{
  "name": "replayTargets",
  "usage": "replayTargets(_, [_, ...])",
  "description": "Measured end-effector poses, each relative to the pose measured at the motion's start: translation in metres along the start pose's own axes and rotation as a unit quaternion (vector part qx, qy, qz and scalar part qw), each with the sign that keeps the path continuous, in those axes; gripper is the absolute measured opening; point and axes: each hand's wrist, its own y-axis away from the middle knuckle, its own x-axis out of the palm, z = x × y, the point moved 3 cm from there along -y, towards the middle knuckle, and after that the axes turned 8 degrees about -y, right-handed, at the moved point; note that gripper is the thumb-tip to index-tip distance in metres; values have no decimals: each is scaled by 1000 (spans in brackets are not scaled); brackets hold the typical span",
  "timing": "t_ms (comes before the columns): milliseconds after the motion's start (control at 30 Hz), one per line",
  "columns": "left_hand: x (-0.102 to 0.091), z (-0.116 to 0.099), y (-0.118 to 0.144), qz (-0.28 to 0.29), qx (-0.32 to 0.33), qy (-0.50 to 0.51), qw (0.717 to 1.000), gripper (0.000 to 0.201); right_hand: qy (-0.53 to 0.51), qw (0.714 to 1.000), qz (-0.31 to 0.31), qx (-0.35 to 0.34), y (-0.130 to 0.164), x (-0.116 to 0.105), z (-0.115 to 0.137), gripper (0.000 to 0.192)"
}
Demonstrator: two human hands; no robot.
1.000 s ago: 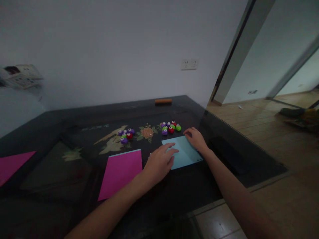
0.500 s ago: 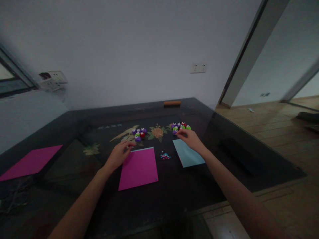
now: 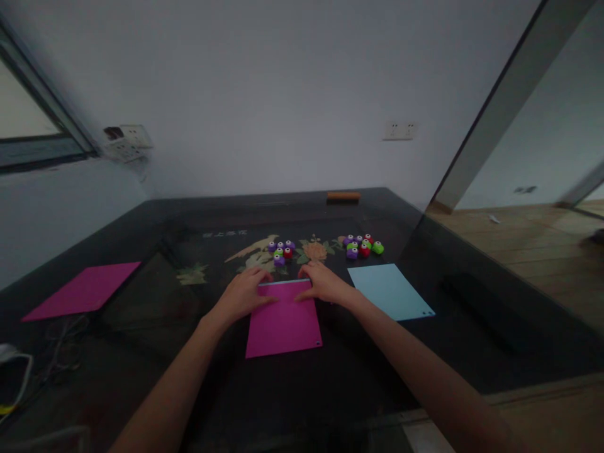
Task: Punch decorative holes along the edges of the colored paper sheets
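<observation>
i've got both hands down on the pink sheet (image 3: 283,321), which lies flat on the dark glass-topped table (image 3: 141,327) right in front of me. my left hand (image 3: 243,294) rests on the sheet's far left corner, fingers loosely spread and lying flat, thumb side toward the middle; it presses on the paper rather than pinching it, as far as i can see. my right hand (image 3: 323,284) sits on the far right corner in much the same way, fingers stretched out and a little apart, nothing closed inside them. along the sheet's far edge, between my two hands, a thin pale blue strip shows, so another layer seems to lie under the pink one, though i cannot tell how far it reaches. just to the right, apart from the pink sheet, lies a light blue sheet (image 3: 389,291). beyond my hands are two clusters of small coloured punches, a left cluster (image 3: 281,250) of purple, red and green ones just past my fingertips, and a right cluster (image 3: 362,246) near the blue sheet's far edge. well off to the left lies a second pink sheet (image 3: 82,289), and an orange block (image 3: 343,196) sits at the table's far edge
</observation>
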Motion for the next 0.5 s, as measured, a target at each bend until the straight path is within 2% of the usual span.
replayTargets(233, [8,5,-1,17,1,19,1000,40,52,999,6,-4,1,8,-2,56])
replayTargets(500, [16,7,-4,25,7,68,997,38,55,998,2,6,1,10,-4,55])
